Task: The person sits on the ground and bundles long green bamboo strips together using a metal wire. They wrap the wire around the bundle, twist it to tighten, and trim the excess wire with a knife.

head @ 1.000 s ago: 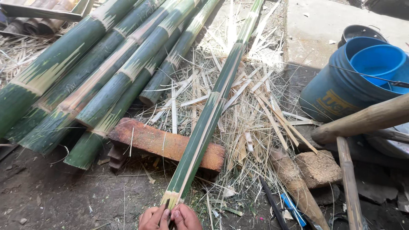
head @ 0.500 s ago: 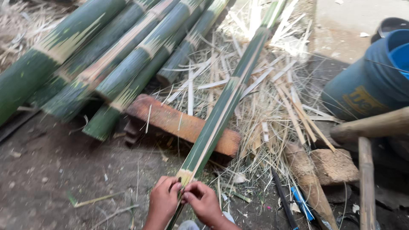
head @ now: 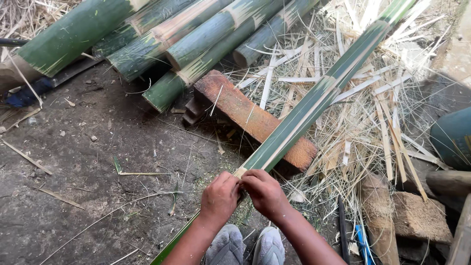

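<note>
Bamboo strip (head: 314, 105), long, green, split: I see it lying slantwise across the reddish wood block (head: 250, 115), near end at the hands. Left hand (head: 219, 198) and right hand (head: 265, 194) both pinch closed on that cut end, knuckles touching. Beyond the block, whole bamboo poles (head: 196, 34) are stacked. Right of the block, pale shavings (head: 373, 118) are heaped. Below the hands, grey shoes (head: 245, 248).

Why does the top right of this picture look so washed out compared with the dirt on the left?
In the head view, sunlight glares off the pale bamboo shavings, bleaching detail, while the dirt floor lies in even shade; the left hand, right hand and split bamboo strip look sharp, without noticeable blur.
</note>
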